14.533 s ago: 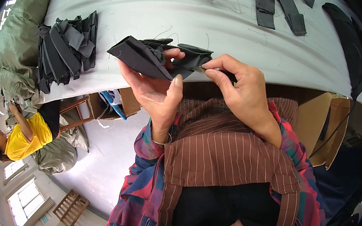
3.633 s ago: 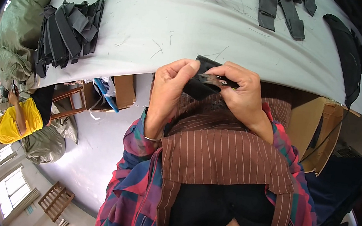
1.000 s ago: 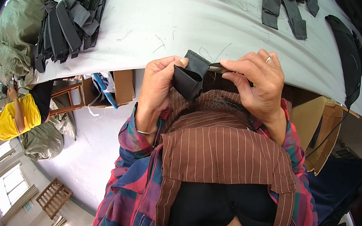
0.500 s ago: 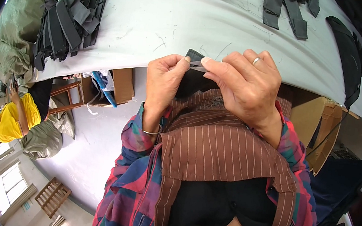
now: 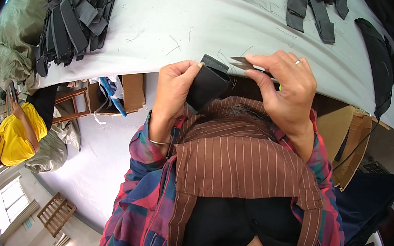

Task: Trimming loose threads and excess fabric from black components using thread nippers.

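My left hand (image 5: 175, 89) pinches a black fabric piece (image 5: 208, 83) between thumb and fingers at the table's near edge. One end of the piece is folded over and shows a stitched edge, while the rest hangs down. To its right, my right hand (image 5: 286, 87) is closed on small thread snips (image 5: 240, 63). Their two pointed metal blades are slightly apart and point left toward the fabric, not touching it. The snips' handle is mostly hidden in my palm.
On the white-covered table (image 5: 170, 18) lie a pile of dark strips (image 5: 79, 22) at left, more strips (image 5: 311, 12) at the far right, and loose thread ends. A black curved piece (image 5: 374, 60) lies at right. Cardboard boxes (image 5: 133, 94) stand below. A person in yellow (image 5: 21, 127) sits at left.
My right hand has drawn away to the right from the black piece, its snip blades now in plain view. More of the piece shows in my left hand.
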`<state>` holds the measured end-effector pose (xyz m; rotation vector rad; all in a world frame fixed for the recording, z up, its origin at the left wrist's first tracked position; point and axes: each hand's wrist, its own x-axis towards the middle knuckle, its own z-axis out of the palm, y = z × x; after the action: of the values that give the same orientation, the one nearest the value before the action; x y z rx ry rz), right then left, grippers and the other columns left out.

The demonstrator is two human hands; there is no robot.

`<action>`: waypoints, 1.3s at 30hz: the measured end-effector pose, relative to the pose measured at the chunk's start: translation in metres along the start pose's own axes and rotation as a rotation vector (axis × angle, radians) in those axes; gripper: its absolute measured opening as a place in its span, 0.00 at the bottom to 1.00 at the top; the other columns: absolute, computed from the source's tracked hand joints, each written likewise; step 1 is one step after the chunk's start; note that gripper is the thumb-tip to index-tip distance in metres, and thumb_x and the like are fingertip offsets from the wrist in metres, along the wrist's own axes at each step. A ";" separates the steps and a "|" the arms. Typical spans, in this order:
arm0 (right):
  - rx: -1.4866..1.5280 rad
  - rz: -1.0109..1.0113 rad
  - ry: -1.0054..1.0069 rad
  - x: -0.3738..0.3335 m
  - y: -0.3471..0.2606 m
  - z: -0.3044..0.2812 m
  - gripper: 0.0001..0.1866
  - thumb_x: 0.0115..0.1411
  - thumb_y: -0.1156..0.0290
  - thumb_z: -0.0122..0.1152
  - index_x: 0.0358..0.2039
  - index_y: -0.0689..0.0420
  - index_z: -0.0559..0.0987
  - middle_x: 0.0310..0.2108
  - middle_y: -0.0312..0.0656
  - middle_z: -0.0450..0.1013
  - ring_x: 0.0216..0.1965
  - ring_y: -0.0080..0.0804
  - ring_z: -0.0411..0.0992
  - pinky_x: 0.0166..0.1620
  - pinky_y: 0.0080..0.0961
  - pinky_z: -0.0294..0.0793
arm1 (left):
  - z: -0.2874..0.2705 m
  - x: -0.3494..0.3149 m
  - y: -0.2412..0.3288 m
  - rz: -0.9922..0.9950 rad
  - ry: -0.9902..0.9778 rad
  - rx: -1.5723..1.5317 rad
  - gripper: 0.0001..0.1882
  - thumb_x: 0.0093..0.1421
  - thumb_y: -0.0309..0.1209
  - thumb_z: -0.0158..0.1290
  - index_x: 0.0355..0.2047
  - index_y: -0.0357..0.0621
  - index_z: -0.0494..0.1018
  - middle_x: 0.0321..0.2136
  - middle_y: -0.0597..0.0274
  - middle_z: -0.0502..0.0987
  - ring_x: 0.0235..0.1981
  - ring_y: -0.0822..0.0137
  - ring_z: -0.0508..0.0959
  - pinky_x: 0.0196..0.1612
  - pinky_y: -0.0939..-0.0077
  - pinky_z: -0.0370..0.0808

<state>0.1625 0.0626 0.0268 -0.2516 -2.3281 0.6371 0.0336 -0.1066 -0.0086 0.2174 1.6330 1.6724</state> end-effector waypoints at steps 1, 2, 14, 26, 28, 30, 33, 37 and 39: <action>-0.001 0.002 0.001 -0.002 0.000 0.000 0.09 0.42 0.71 0.69 0.27 0.49 0.79 0.18 0.30 0.68 0.21 0.29 0.65 0.26 0.26 0.56 | -0.001 0.000 0.000 -0.018 -0.043 -0.098 0.11 0.62 0.28 0.50 0.29 0.33 0.78 0.22 0.69 0.77 0.21 0.83 0.70 0.25 0.87 0.67; -0.006 0.007 -0.027 -0.004 0.000 0.000 0.09 0.42 0.71 0.69 0.27 0.49 0.79 0.18 0.30 0.68 0.22 0.29 0.66 0.27 0.27 0.57 | -0.004 0.001 0.000 -0.018 -0.045 -0.097 0.11 0.62 0.28 0.50 0.29 0.33 0.78 0.22 0.69 0.77 0.21 0.83 0.70 0.25 0.87 0.67; -0.057 -0.052 -0.045 -0.010 0.002 0.002 0.11 0.43 0.71 0.69 0.29 0.48 0.80 0.19 0.30 0.67 0.22 0.29 0.63 0.29 0.26 0.55 | -0.008 0.001 -0.002 -0.051 -0.133 -0.271 0.12 0.63 0.31 0.50 0.36 0.33 0.75 0.27 0.61 0.78 0.24 0.75 0.77 0.29 0.84 0.75; -0.072 -0.087 -0.095 -0.011 0.003 0.003 0.09 0.43 0.68 0.69 0.27 0.48 0.80 0.20 0.28 0.67 0.23 0.27 0.63 0.30 0.26 0.56 | -0.011 0.001 -0.003 -0.043 -0.176 -0.275 0.11 0.63 0.31 0.50 0.34 0.33 0.75 0.27 0.65 0.77 0.27 0.77 0.75 0.32 0.84 0.73; -0.056 -0.076 -0.094 -0.011 0.003 0.004 0.09 0.43 0.68 0.69 0.27 0.48 0.80 0.20 0.28 0.67 0.23 0.27 0.63 0.30 0.26 0.56 | -0.014 0.002 -0.004 -0.035 -0.246 -0.293 0.11 0.63 0.31 0.50 0.34 0.34 0.75 0.27 0.66 0.77 0.26 0.77 0.75 0.32 0.84 0.73; -0.021 -0.049 -0.099 -0.012 0.004 0.005 0.09 0.43 0.68 0.69 0.28 0.48 0.80 0.20 0.29 0.68 0.23 0.27 0.63 0.30 0.26 0.56 | -0.007 -0.002 0.001 -0.036 -0.193 -0.268 0.11 0.63 0.32 0.50 0.33 0.35 0.75 0.27 0.66 0.77 0.26 0.78 0.75 0.31 0.84 0.73; 0.016 -0.029 -0.100 -0.013 0.005 0.005 0.09 0.43 0.68 0.69 0.28 0.48 0.80 0.20 0.29 0.68 0.23 0.28 0.64 0.30 0.26 0.56 | -0.007 -0.002 0.001 -0.055 -0.146 -0.244 0.11 0.62 0.32 0.51 0.33 0.35 0.75 0.27 0.66 0.77 0.26 0.77 0.75 0.31 0.83 0.73; 0.074 -0.042 -0.096 -0.013 0.008 0.005 0.13 0.40 0.73 0.70 0.30 0.50 0.81 0.18 0.32 0.66 0.21 0.29 0.61 0.29 0.26 0.53 | -0.006 -0.002 0.000 -0.082 -0.132 -0.239 0.10 0.62 0.32 0.52 0.33 0.35 0.75 0.26 0.66 0.77 0.26 0.76 0.76 0.31 0.83 0.73; 0.114 -0.024 -0.100 -0.012 0.007 0.003 0.12 0.41 0.73 0.70 0.29 0.51 0.81 0.17 0.32 0.67 0.21 0.29 0.62 0.29 0.26 0.53 | -0.007 -0.002 0.000 -0.080 -0.136 -0.254 0.10 0.62 0.32 0.52 0.34 0.35 0.75 0.26 0.66 0.77 0.25 0.76 0.76 0.30 0.83 0.73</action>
<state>0.1695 0.0634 0.0142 -0.1420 -2.3760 0.7835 0.0304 -0.1133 -0.0094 0.1334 1.2996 1.7442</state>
